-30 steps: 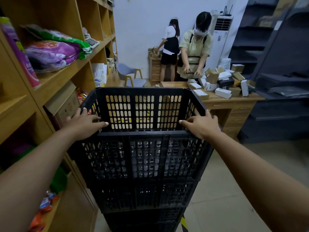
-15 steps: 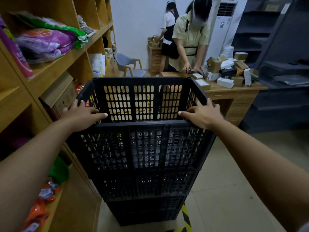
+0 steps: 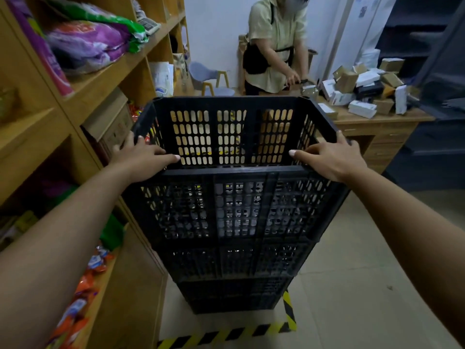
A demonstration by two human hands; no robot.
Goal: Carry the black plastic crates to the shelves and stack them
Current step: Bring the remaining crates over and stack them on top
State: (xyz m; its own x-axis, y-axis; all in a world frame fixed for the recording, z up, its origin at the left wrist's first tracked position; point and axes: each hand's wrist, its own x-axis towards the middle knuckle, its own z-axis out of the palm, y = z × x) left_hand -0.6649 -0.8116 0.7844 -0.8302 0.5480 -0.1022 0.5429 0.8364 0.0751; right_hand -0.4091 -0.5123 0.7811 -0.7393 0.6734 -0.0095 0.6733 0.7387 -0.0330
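**Top crate settled on the stack, both hands on its rim**

Taking the crate stack point(image 3: 234, 248) as the landmark: to its left runs the wooden shelving point(image 3: 83, 96), touching or nearly touching the stack's side; which of the two I cannot tell. Its compartments hold purple and green snack bags point(image 3: 90, 41) above, a cardboard box point(image 3: 110, 122) level with the top crate's rim, and orange packets point(image 3: 83, 293) lower down.

The left hand point(image 3: 141, 157) grips the near-left corner of the top crate point(image 3: 231, 137), fingers wrapped over the rim, thumb lying along the near edge. The top crate is empty; through its slotted walls only floor and desk show. Beneath it sit at least two more black crates, nested squarely, standing inside the yellow-and-black floor tape point(image 3: 251, 331).

The right hand point(image 3: 329, 159) holds the near-right corner the same way, closed on the rim.

The step looks like the final seating of this crate. Next would likely be checking that it has dropped level, then letting go and fetching another.

Right of the stack, beyond it, another person point(image 3: 274, 46) sorts small cartons on a desk point(image 3: 377, 122).
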